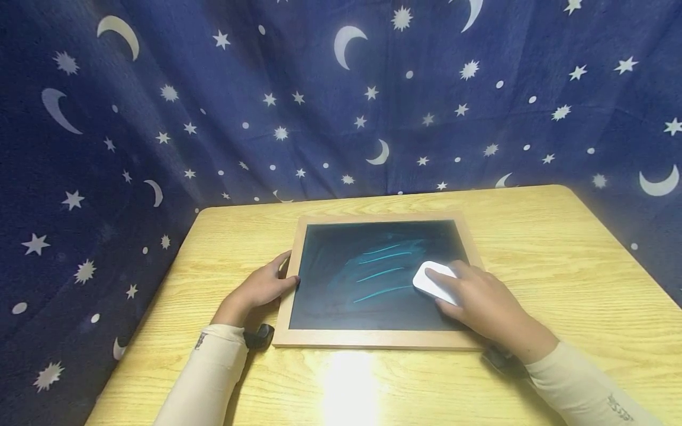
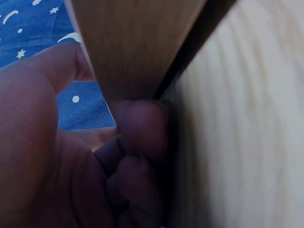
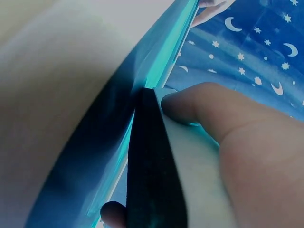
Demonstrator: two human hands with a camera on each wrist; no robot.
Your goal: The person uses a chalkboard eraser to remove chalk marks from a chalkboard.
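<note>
A small chalkboard (image 1: 330, 307) in a light wooden frame lies on the table, with several teal chalk strokes and a smeared patch across its dark surface. My left hand (image 1: 264, 286) grips the frame's left side, thumb over the top and fingers against the outer edge, as the left wrist view shows at the wooden edge (image 2: 135, 42). On the right part of the board, my right hand (image 1: 482, 302) holds a white-backed eraser (image 1: 426, 278). Its dark pad (image 3: 154, 180) faces the board in the right wrist view, and the index finger rests on the white back.
The yellow wood-grain table (image 1: 543, 254) extends around the board on all sides. A dark blue curtain (image 1: 319, 106) with moons and stars hangs behind it and along the left. A dark wrist strap (image 1: 259, 337) sits beside the board's lower left corner.
</note>
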